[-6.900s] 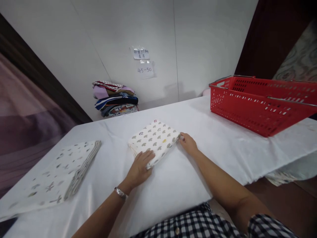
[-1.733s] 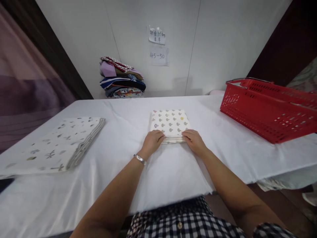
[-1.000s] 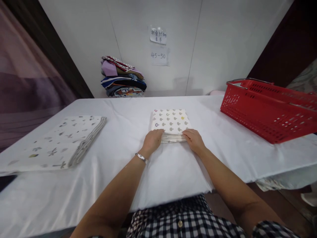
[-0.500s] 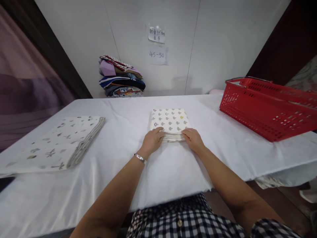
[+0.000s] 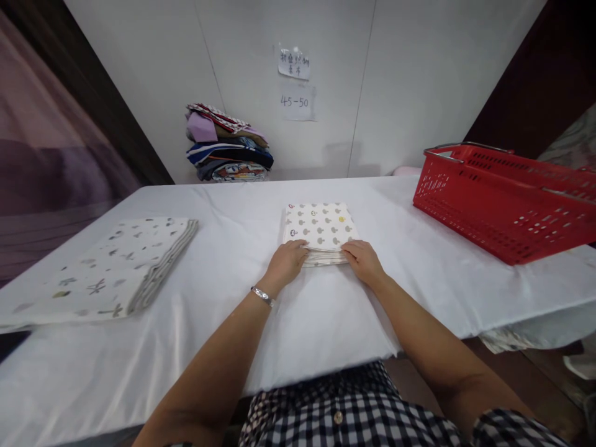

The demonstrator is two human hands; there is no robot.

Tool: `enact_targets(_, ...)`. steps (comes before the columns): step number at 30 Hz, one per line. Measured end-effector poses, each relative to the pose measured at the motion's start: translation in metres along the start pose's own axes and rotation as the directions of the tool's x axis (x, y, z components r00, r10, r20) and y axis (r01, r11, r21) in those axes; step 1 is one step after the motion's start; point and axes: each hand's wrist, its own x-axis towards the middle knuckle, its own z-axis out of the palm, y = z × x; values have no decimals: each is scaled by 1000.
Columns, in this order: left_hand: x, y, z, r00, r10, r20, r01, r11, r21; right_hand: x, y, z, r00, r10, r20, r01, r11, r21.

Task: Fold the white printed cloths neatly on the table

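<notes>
A folded white cloth (image 5: 321, 225) with grey mushroom-like prints and a few coloured ones lies in several layers at the middle of the table. My left hand (image 5: 287, 264) grips its near left corner, fingers on top and the thumb side by the edge. At the near right corner my right hand (image 5: 364, 259) pinches the same cloth in a like way. Between the hands, the front folds of the layers show. The undersides of both grips are hidden.
On the left lies a larger folded cloth (image 5: 116, 264) with leaf prints. A red plastic basket (image 5: 493, 205) with metal handles stands on the right. Behind, a pile of folded fabrics (image 5: 228, 152) rests against the wall below left of two paper signs (image 5: 295, 102). White fabric covers the table (image 5: 223, 236).
Hardly anything differs. Both hands stay at the near corners of the folded cloth, and the cloth lies in the same place.
</notes>
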Motion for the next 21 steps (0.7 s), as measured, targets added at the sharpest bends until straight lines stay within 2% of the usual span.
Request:
enact_targets(4, 1, 1, 1, 1000, 1, 10, -2, 999, 50, 0, 0, 0, 1000, -11, 0, 11, 1000, 3)
enact_targets(11, -3, 2, -1, 995, 40, -89, -32, 995, 92, 0, 2, 1, 999, -32, -6, 32, 999, -10)
enact_targets(16, -7, 0, -2, 998, 50, -34, -48, 997, 66, -1, 2, 0, 999, -37, 16, 37, 999, 13)
enact_targets(21, -9, -4, -6, 998, 56, -11, -56, 998, -28, -3, 0, -4, 998, -62, -2, 63, 998, 30)
